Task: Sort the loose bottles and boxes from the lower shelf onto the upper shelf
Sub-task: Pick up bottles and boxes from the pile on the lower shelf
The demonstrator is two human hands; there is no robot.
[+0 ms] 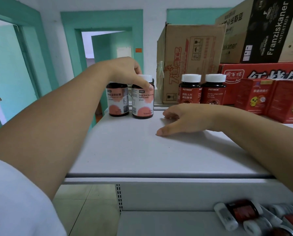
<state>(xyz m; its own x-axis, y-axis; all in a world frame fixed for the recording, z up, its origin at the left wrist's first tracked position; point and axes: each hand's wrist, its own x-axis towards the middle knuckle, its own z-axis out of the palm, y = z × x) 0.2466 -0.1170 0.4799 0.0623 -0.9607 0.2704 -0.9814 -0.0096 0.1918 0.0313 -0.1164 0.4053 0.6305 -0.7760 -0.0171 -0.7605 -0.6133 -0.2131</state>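
My left hand [125, 72] gripped the pink-labelled bottle [143, 97] from above, fingers curled over its white cap and thumb pressed against the label. That bottle stood upright on the upper shelf [142, 150], touching a second pink-labelled bottle [117, 101] on its left. My right hand [185, 119] lay palm down on the shelf, fingers loosely spread, holding nothing, just right of the gripped bottle. Behind it stood two red-labelled bottles [202, 90], with red boxes [270, 97] beside them. On the lower shelf [168, 223], loose bottles [241, 213] lay on their sides, well apart from both hands.
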